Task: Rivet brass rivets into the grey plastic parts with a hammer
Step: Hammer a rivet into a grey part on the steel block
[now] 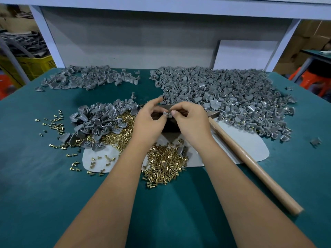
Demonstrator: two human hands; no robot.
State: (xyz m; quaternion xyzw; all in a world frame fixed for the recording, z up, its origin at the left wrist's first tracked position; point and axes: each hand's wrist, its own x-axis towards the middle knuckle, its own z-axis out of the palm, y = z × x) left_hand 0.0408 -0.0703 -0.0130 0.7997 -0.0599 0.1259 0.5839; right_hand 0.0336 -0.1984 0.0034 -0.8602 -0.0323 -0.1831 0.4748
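My left hand (150, 120) and my right hand (189, 119) meet above a dark block (170, 127) at the table's middle. Between their fingertips sits one small grey plastic part (167, 114); both hands pinch it. Whether a rivet is in my right fingers I cannot tell. Loose brass rivets (164, 163) lie in a heap under my forearms. Unriveted grey parts (100, 120) are piled to the left. The hammer (250, 156) lies on the table to the right, its wooden handle pointing toward me, its head beside my right hand.
A large heap of grey parts (223, 92) with rivets fills the back right; a smaller heap (86, 77) sits back left. A pale mat (241, 142) lies on the green table (44, 194). A white board (245, 54) leans against the back panel.
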